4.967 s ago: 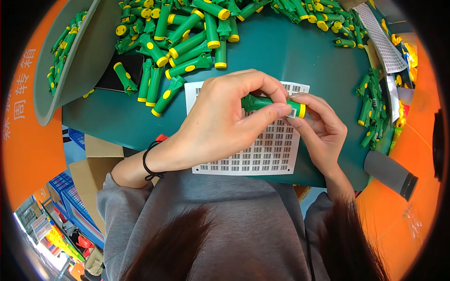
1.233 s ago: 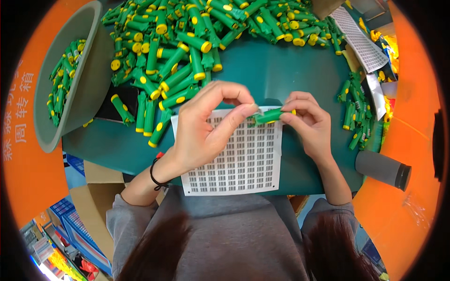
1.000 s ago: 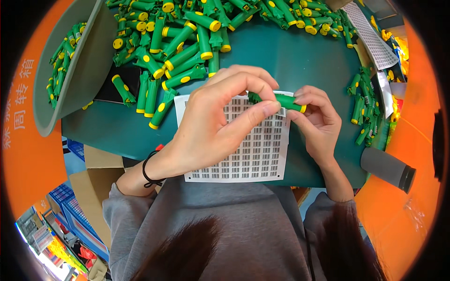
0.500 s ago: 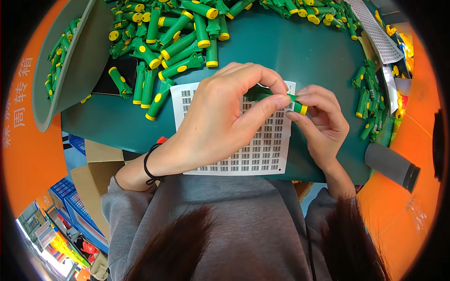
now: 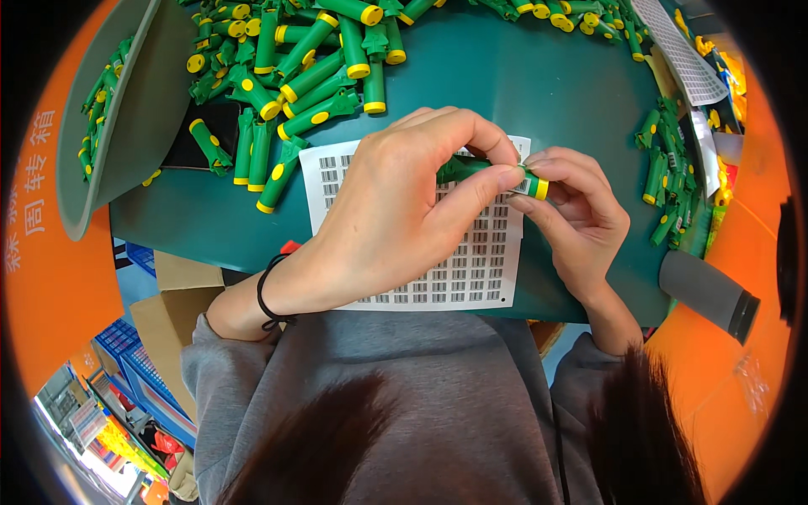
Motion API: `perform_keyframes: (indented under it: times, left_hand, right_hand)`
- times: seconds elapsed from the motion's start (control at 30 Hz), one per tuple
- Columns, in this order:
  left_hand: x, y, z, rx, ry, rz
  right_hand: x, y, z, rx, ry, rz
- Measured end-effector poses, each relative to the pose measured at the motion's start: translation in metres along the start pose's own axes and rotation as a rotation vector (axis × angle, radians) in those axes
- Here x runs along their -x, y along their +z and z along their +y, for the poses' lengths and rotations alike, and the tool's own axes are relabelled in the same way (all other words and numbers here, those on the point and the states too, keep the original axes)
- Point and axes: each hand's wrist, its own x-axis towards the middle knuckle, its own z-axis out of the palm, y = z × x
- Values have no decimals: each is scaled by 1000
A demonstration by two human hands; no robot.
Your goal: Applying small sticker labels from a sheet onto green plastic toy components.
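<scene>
My left hand [image 5: 391, 202] arches over a green tube-shaped toy [image 5: 454, 171] with a yellow end cap. Thumb and fingertips grip the tube's middle, and the palm hides part of it. At the capped end, my right hand [image 5: 589, 215] has its thumb and index finger pinched on the tube, beside a small white barcode label [image 5: 523, 185] on its side. Under both hands lies a white sheet of barcode stickers [image 5: 492, 261], partly covered by the left hand and forearm.
Many similar green tubes [image 5: 316, 80] lie heaped at the far left, with another pile [image 5: 669, 168] at the right. A grey-green bin [image 5: 156, 118] of tubes leans at the left. A dark phone-like slab [image 5: 189, 151], a grey bottle [image 5: 703, 290] and another sticker sheet [image 5: 682, 50] surround the work area.
The held tube has shifted slightly left, and more of its green body shows under my left hand. Both hands keep their grip. The view has moved slightly.
</scene>
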Motion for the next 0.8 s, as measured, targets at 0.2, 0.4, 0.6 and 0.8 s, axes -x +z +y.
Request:
perform_keyframes:
  times: [0.2, 0.4, 0.6, 0.8]
  left_hand:
    - [0, 3, -3, -20, 3, 15]
    - [-2, 5, -13, 182, -141, -74]
    - [1, 3, -15, 326, -276, -172]
    - [18, -137, -4, -637, -10, 948]
  right_hand:
    - [0, 0, 0, 11, 0, 3]
    - [3, -3, 3, -48, 34, -24]
    - [4, 1, 0, -147, 210, 31]
    - [-21, -25, 7, 771, 232, -86]
